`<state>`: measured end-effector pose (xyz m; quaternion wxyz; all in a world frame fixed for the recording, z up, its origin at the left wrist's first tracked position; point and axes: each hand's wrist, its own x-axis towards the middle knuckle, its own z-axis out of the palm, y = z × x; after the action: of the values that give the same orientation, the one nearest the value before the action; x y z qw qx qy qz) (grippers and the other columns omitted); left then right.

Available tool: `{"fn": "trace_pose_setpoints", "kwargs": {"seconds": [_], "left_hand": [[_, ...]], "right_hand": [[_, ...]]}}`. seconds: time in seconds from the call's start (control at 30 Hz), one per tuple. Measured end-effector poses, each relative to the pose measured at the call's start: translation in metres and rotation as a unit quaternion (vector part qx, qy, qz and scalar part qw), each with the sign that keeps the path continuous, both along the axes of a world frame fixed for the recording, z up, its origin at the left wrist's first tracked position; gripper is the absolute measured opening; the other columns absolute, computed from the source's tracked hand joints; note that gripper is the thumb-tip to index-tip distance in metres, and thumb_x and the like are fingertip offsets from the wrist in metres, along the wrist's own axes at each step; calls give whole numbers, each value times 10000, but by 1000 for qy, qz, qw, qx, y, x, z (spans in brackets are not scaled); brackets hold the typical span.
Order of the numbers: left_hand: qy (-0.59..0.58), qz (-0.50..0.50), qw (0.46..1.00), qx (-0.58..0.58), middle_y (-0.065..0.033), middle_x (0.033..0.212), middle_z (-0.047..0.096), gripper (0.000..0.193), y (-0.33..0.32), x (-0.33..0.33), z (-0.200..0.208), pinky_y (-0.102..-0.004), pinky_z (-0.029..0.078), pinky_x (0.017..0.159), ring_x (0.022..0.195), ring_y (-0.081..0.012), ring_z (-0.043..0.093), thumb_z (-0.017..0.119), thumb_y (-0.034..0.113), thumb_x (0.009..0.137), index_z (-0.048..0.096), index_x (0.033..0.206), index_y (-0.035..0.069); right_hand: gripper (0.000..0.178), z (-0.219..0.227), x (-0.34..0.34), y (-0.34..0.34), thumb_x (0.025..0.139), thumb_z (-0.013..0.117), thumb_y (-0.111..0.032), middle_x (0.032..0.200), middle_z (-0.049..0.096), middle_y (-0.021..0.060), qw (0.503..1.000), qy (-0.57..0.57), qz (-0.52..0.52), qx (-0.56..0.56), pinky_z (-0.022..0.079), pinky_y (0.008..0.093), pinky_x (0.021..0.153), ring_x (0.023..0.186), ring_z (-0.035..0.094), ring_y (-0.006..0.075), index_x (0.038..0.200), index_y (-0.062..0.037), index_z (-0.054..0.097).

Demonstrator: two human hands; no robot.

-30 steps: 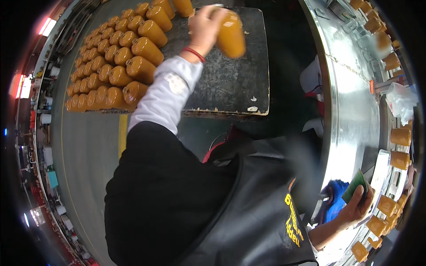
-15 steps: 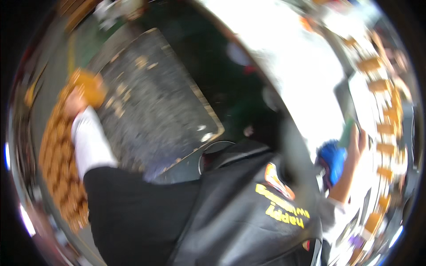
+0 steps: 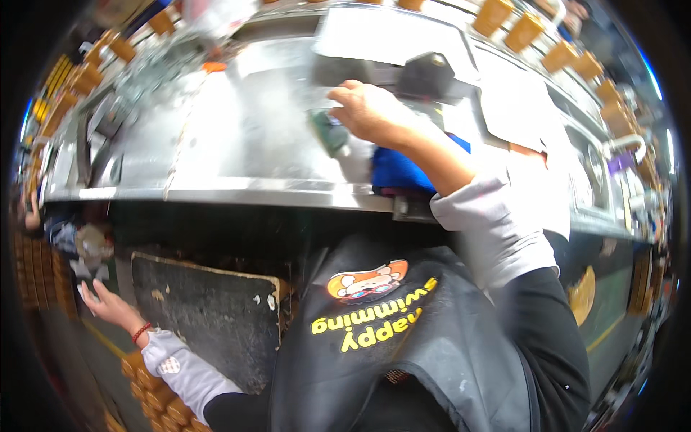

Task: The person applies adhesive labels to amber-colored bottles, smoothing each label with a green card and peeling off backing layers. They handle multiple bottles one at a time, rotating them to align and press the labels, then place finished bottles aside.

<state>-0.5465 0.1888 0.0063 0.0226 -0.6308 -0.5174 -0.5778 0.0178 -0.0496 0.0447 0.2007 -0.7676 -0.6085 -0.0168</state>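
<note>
My right hand [image 3: 368, 111] is above the metal worktable, its fingers bent in a pinch around a small flat piece with a green face [image 3: 327, 133], blurred. Beneath my right forearm lies a blue cloth-like bundle [image 3: 403, 169] at the table's front edge. A dark grey, cap-shaped thing [image 3: 426, 75] sits just beyond that hand. Low at the left, my left hand [image 3: 108, 306] reaches out with fingers apart and nothing in them. It is beside a worn black board [image 3: 209, 309] with chipped edges. Stacked tan-brown blocks [image 3: 155, 396] show below my left forearm.
The shiny metal worktable [image 3: 273, 189] spans the view. Clear, glassy-looking items [image 3: 155, 72] are heaped on its far left, near a small orange thing [image 3: 214, 67]. A white tray [image 3: 392, 36] lies at the back. More tan-brown blocks [image 3: 524, 30] line the far side.
My view has swung from the left side to the worktable. The tan-brown block my left hand held is out of it, and that hand is open. My right hand still has the green piece.
</note>
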Motion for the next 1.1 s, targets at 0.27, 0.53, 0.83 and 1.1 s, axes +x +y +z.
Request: {"fn": "trace_pose_setpoints", "kwargs": {"seconds": [0.27, 0.53, 0.83, 1.1], "left_hand": [[-358, -646, 674, -9, -171, 1333, 529, 293, -109, 415, 134, -472, 463, 1027, 1227, -342, 548, 560, 59, 987, 600, 1242, -78], [-505, -625, 444, -397, -175, 1114, 604, 184, -145, 653, 229, -499, 454, 943, 1047, -331, 567, 510, 141, 1015, 572, 1150, 32], [-164, -576, 796, -84, -115, 1124, 594, 278, -50, 693, 213, -406, 515, 852, 990, -272, 589, 625, 221, 958, 603, 1181, 57], [61, -469, 830, -296, -114, 1193, 580, 361, 30, 617, 162, -379, 540, 834, 993, -273, 593, 647, 235, 924, 604, 1223, 38]], "right_hand": [[668, 45, -71, -91, 922, 678, -477, 1173, 666, 279, 928, 343, 131, -54, 544, 414, 907, 1059, 682, 358, 1271, 84, 579], [680, 43, -65, -90, 879, 660, -598, 790, 699, 233, 913, 373, 149, 64, 542, 445, 715, 790, 703, 375, 830, 81, 686], [277, 90, -121, -97, 848, 631, -141, 621, 550, 234, 841, 333, 402, 143, 453, 473, 559, 599, 559, 430, 662, 35, 526], [347, 77, 19, -108, 975, 630, -190, 855, 722, 53, 915, 270, 216, 210, 528, 292, 617, 700, 671, 126, 1299, -67, 611]]}}
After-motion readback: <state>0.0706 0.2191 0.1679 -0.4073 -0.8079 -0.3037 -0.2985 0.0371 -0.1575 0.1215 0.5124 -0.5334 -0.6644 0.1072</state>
